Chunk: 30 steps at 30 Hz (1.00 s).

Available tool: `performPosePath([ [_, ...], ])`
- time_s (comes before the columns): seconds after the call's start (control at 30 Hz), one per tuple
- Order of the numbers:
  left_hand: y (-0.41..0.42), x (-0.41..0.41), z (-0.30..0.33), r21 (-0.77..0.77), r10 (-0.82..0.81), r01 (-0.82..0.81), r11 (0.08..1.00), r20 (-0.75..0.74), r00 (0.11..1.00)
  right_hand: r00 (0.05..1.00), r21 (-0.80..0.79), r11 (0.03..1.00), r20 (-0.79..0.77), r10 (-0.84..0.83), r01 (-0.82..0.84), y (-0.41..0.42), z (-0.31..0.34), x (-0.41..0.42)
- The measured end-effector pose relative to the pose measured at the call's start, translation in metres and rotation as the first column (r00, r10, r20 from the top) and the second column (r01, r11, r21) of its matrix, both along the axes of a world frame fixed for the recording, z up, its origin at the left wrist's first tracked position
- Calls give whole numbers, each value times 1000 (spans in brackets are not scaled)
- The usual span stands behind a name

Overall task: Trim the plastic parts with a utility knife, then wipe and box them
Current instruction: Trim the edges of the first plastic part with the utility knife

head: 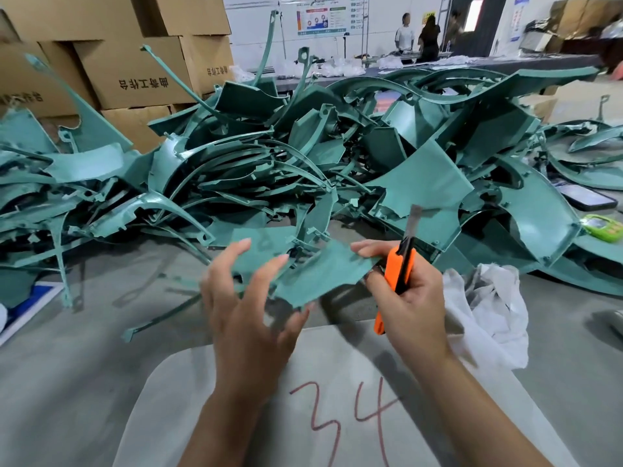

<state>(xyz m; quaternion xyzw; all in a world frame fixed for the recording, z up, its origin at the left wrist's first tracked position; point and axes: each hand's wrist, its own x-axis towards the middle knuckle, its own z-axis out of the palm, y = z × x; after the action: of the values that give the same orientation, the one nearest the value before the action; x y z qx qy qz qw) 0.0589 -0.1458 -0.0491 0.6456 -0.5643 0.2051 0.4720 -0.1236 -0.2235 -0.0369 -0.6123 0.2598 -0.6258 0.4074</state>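
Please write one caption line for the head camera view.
Right hand grips an orange utility knife beside a teal plastic part; left hand supports it.

Bench (84, 382): grey, in front of me. White board (337, 358) at its near edge, marked "34" in red. Blue-and-white sheet (30, 305) at my far left. Phone (588, 197), screen up, far right; green gadget (603, 227) just beside it, nearer me. Long table (505, 62) across the back, strewn with white items. Two people (418, 37) standing behind it. Printed poster (322, 20) on the rear wall.
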Motion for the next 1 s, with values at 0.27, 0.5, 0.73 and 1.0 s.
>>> performPosePath([
  [0.27, -1, 11, -8, 209, -173, 165, 964, 20, 985, 961, 31, 961, -8, 275, -275, 4, 3, -3],
  [0.5, 3, 7, -4, 93, -117, 116, 989, -4, 993, 985, -18, 994, -137, -106, 104, 2, -2, 3],
  [0.73, 4, 14, -5, -157, -149, 138, 978, -59, 987, 909, -438, 899, -374, -183, 1, 8, -7, 9],
  [1.0, 5, 12, -3, -209, -215, 192, 959, -95, 972, 884, -371, 924, -459, -93, -96, 7, -10, 13],
])
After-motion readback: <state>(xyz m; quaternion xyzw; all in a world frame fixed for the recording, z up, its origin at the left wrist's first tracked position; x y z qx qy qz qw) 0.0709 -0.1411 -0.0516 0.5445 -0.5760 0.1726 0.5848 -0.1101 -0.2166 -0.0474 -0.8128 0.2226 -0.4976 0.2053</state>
